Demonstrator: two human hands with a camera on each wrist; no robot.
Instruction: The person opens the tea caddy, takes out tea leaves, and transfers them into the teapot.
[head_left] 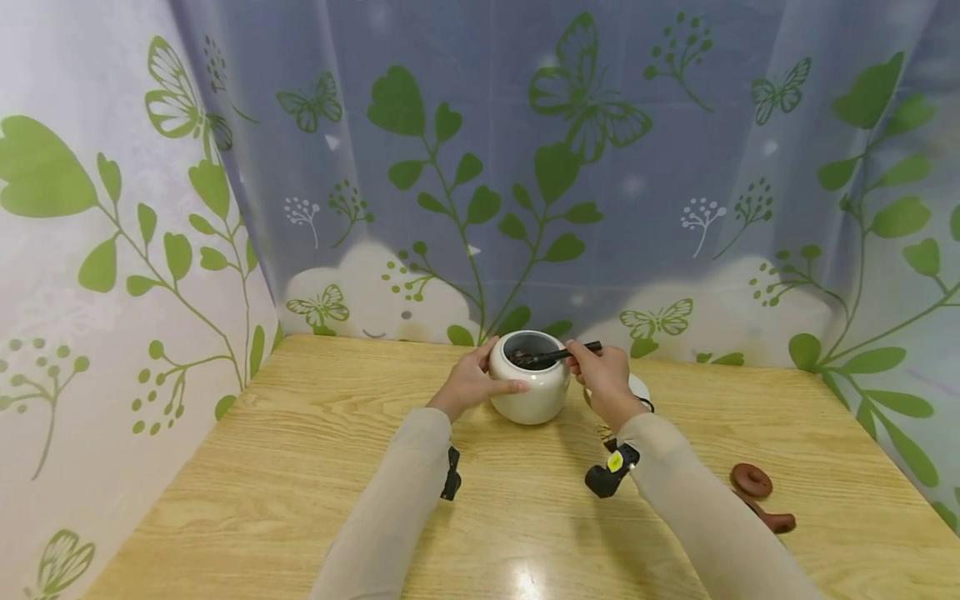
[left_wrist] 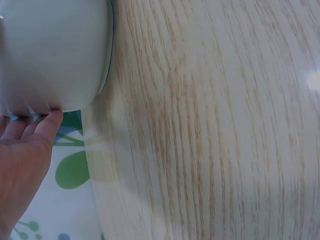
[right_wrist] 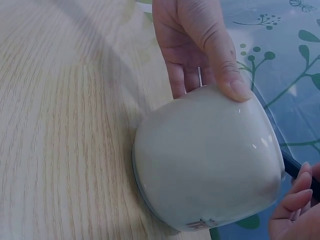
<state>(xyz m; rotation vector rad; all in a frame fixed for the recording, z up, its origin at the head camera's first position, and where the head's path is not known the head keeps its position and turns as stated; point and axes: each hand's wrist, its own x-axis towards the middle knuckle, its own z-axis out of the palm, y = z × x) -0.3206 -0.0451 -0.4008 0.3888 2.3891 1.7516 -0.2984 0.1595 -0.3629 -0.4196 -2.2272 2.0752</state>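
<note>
A round white ceramic jar (head_left: 531, 402) stands uncovered near the table's far edge. My left hand (head_left: 472, 381) grips its left side, thumb across the front and fingers around the back, as the right wrist view also shows. With my right hand (head_left: 604, 377) I pinch the black handle of a scoop-like tool (head_left: 558, 355). It lies slanted over the jar's right rim, its lower end inside. Dark loose bits (head_left: 520, 357) show beside that end; the tool's tip is hard to make out. In the right wrist view, small printed marks (right_wrist: 200, 223) appear on the jar.
Behind my right wrist, a white round object (head_left: 639, 388) with a dark cord is partly hidden. On the table's right lie a reddish-brown clay lid (head_left: 752, 481) and a matching clay piece (head_left: 780, 522), partly covered by my sleeve. A patterned curtain (head_left: 480, 167) hangs behind the wooden table (head_left: 300, 467).
</note>
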